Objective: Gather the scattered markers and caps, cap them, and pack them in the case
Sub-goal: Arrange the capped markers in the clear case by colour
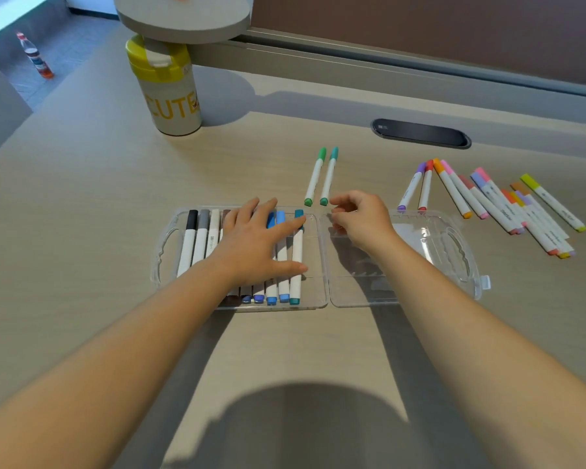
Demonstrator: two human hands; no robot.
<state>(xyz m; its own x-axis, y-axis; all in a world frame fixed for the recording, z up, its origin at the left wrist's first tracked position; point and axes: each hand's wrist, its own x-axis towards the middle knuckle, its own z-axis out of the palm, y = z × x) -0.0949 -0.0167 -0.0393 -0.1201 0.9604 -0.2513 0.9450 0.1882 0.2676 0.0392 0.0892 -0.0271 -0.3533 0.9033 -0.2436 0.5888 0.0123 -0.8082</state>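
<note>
On clear plastic case (318, 258): left hand (254, 245) flat over slim capped markers (197, 242)

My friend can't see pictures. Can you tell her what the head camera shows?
A left hand presses flat on markers packed in an open clear case, while the right hand hovers, fingers curled, near two green markers. More colourful markers lie scattered to the right on the desk.

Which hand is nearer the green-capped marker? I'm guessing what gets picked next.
Right. The right hand hovers just right of the green-capped marker's near end; the left hand lies flat on markers in the case, farther left.
</note>
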